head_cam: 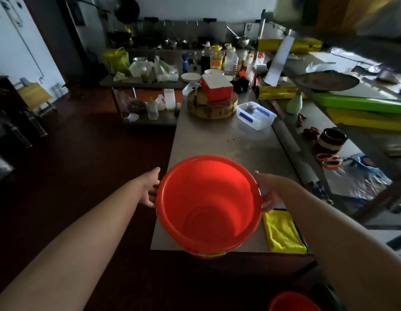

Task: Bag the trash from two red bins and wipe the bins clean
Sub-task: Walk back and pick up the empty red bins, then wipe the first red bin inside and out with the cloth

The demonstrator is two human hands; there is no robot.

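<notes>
Left hand (150, 189) grips the left handle of the red bin (208, 205), fingers curled under it. The bin is upright, mouth up, over the near left corner of the steel table (217, 140); contact with the table cannot be told. Right hand (268, 191) grips the opposite handle; a yellow cloth (283, 232) lies on the table just beside the bin, a second red bin (293, 303) lower right.

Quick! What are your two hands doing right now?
Left hand: grips the red bin by its left handle.
Right hand: grips its right handle.
</notes>
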